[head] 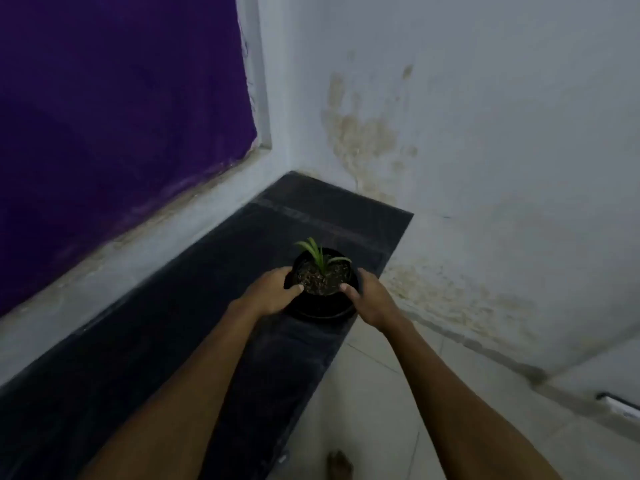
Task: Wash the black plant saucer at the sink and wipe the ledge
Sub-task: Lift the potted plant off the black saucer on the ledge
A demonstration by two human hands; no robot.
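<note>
Gripping one pot (322,277) — two hands (273,291) (372,301)

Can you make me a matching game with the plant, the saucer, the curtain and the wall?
Things:
1 plant
2 saucer
3 curtain
4 wall

Clues:
A stained
B purple
C under the pot
D green

Pairs: 1-D, 2-C, 3-B, 4-A
</note>
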